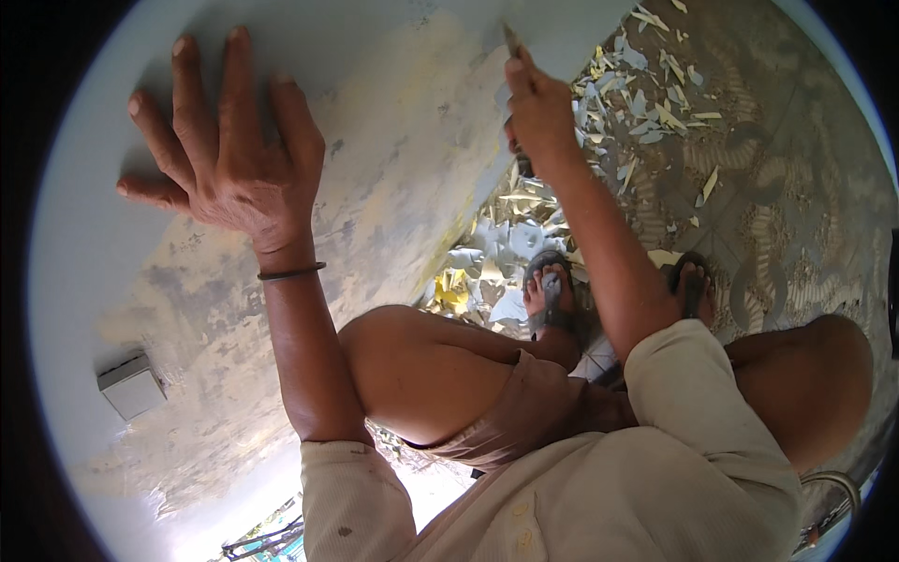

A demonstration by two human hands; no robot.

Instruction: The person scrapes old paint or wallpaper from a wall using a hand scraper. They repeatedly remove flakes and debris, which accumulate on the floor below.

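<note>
My left hand [239,154] rests on the wall [393,91] with its fingers spread and nothing in its grasp. A dark band [291,272] circles that wrist. Closer to the foot of the wall, my right hand [544,116] grips a narrow-bladed scraper [511,42]. Its blade tip points up the picture, against or very near the wall; my fingers hide most of the handle. Around both hands the pale blue-grey paint gives way to a patchy cream and grey undersurface.
Pale blue and yellow paint flakes [527,239] litter the patterned tile floor [758,183] along the wall's base. My sandalled feet [551,288] stand among them, knees bent. A small white box [133,386] juts from the wall at lower left. A curved metal bar [836,481] shows at lower right.
</note>
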